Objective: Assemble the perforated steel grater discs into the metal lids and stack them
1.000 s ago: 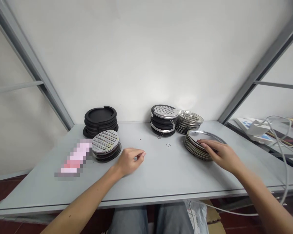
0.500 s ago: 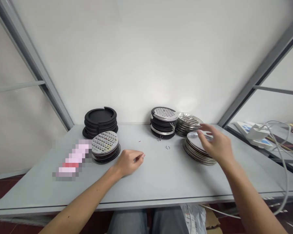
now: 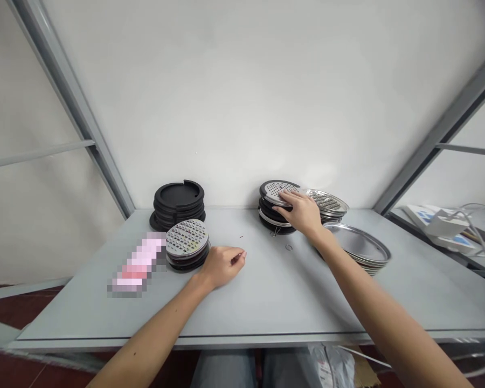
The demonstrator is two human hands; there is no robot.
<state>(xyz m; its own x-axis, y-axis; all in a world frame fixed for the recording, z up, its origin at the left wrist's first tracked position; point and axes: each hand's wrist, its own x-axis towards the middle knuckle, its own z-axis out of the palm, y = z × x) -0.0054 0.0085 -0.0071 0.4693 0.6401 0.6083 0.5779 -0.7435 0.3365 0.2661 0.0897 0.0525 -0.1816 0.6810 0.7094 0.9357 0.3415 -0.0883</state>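
Right fingers (image 3: 290,197) are half-spread over a perforated disc (image 3: 272,189), grip unclear. Likely stiff and light, it is best rim-held.

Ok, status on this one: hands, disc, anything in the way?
Right hand over perforated disc, contact unclear. Disc atop black stack. Left hand loosely curled at table. No obstruction seen; loose metal ring apart from both hands.

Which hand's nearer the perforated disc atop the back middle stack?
Right. The right hand is over the perforated disc's front right part; the left hand is apart, leftward and closer to the person.
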